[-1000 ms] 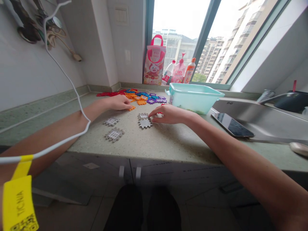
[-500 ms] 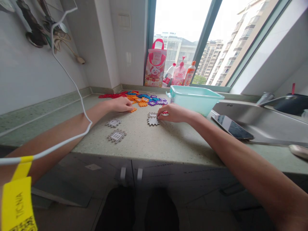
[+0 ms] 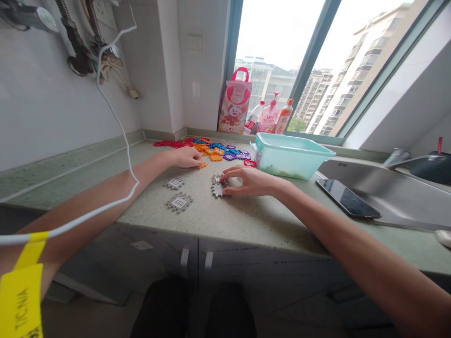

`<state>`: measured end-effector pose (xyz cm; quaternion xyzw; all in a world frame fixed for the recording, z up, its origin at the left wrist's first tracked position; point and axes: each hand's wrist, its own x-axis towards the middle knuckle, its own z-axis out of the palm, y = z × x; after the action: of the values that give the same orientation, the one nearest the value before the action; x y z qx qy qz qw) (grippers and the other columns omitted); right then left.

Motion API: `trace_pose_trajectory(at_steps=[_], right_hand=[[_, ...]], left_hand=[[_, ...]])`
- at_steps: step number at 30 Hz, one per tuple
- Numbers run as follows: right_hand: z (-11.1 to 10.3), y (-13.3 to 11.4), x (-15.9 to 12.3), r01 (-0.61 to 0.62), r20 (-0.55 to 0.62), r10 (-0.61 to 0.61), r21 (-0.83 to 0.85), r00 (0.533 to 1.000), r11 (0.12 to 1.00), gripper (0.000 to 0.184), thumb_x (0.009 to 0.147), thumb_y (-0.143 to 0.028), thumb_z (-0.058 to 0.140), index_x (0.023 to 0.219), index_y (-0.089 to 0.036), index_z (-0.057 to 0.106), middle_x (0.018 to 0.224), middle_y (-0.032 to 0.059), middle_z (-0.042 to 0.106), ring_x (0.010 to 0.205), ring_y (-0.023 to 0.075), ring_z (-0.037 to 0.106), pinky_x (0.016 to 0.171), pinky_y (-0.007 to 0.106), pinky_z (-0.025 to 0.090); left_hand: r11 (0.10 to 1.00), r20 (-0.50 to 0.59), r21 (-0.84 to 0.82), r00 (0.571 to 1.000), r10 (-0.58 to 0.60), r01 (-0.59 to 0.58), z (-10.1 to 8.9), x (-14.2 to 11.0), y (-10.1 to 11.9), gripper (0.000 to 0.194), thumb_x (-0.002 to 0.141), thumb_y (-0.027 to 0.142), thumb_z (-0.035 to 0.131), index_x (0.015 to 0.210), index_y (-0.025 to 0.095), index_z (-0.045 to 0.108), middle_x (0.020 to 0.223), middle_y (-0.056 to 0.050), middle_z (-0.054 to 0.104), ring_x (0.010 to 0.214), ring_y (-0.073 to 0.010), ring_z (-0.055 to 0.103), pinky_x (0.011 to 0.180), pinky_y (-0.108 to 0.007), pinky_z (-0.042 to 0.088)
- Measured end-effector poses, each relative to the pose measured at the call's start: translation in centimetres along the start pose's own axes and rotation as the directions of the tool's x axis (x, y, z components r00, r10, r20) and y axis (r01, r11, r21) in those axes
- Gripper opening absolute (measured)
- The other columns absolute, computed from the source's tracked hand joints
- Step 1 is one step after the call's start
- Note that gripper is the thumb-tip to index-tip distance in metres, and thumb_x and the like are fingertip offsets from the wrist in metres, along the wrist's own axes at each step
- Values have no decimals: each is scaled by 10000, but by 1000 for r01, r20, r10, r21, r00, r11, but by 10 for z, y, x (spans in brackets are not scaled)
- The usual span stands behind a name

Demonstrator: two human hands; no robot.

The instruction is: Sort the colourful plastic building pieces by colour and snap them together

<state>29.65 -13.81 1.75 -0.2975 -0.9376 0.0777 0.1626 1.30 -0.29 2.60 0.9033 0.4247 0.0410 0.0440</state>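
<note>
My right hand lies flat on the counter with its fingers stretched over a joined pair of grey toothed tiles. Behind that hand, a small red tile lies on its own beside the tub. My left hand rests on the counter, fingers together and loosely bent, with its tips at an orange tile. Two more grey window-pattern tiles lie apart between my arms. A heap of red, orange, blue and purple tiles is spread behind my left hand.
A turquoise plastic tub stands right of the tiles. A phone lies by the steel sink. A pink bag and bottles stand on the sill. A white cable hangs over my left arm.
My right hand has let go of the red tile near the tub and moved left onto the joined grey tiles. My left hand has stayed by the orange tile.
</note>
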Motion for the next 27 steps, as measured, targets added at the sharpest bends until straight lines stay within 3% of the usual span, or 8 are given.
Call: trace_pose_trajectory(at_steps=[3, 7, 13, 18, 22, 27], right_hand=[[0, -3, 0, -1, -22, 1, 8, 1000, 1000, 386, 927, -433, 840, 1261, -250, 779, 1355, 115, 698, 1260, 308, 650, 1111, 444, 486], [-2, -4, -1, 7, -48, -7, -12, 999, 1000, 167, 936, -315, 825, 1095, -267, 832, 1353, 96, 699, 1285, 291, 640, 1132, 438, 466], [-5, -7, 0, 31, -44, -30, 20, 999, 999, 90, 938, -227, 792, 1004, -270, 834, 1205, 54, 766, 1220, 263, 678, 1103, 423, 486], [-7, -8, 0, 52, -18, -51, 66, 999, 996, 119, 940, -211, 770, 1026, -269, 828, 1170, 34, 777, 1185, 250, 693, 1087, 395, 498], [-7, -7, 0, 49, -24, -48, 77, 999, 996, 99, 931, -220, 784, 986, -284, 835, 1191, 22, 774, 1177, 251, 696, 1093, 394, 493], [-9, -8, -1, -46, -47, 48, 37, 998, 998, 80, 936, -308, 802, 879, -264, 837, 1291, 46, 739, 1138, 264, 711, 1041, 387, 513]], left_hand=[[1000, -9, -4, 1000, -2, 2, 2, 2, -4, 332, 801, 500, 603, 651, 208, 650, 669, -34, 646, 625, -192, 540, 576, -321, 289], [999, -58, 1, 997, 43, -43, 5, 0, -2, 336, 807, 493, 629, 625, 210, 624, 608, -11, 603, 584, -175, 517, 572, -321, 280], [981, -323, -11, 929, 180, -194, 2, -8, 33, 390, 881, 459, 593, 597, 196, 548, 553, 14, 498, 559, -138, 439, 573, -307, 276], [944, -170, -96, 940, 297, -315, 10, -10, 55, 459, 874, 576, 640, 633, 188, 607, 572, 14, 522, 556, -132, 440, 552, -312, 248], [945, -81, -137, 954, 288, -297, 18, -9, 59, 480, 873, 611, 628, 639, 192, 605, 582, 12, 519, 546, -132, 432, 535, -316, 222], [963, -35, -129, 972, 232, -235, 14, -4, 55, 497, 853, 659, 642, 660, 202, 611, 595, 4, 555, 561, -147, 460, 538, -314, 236]])
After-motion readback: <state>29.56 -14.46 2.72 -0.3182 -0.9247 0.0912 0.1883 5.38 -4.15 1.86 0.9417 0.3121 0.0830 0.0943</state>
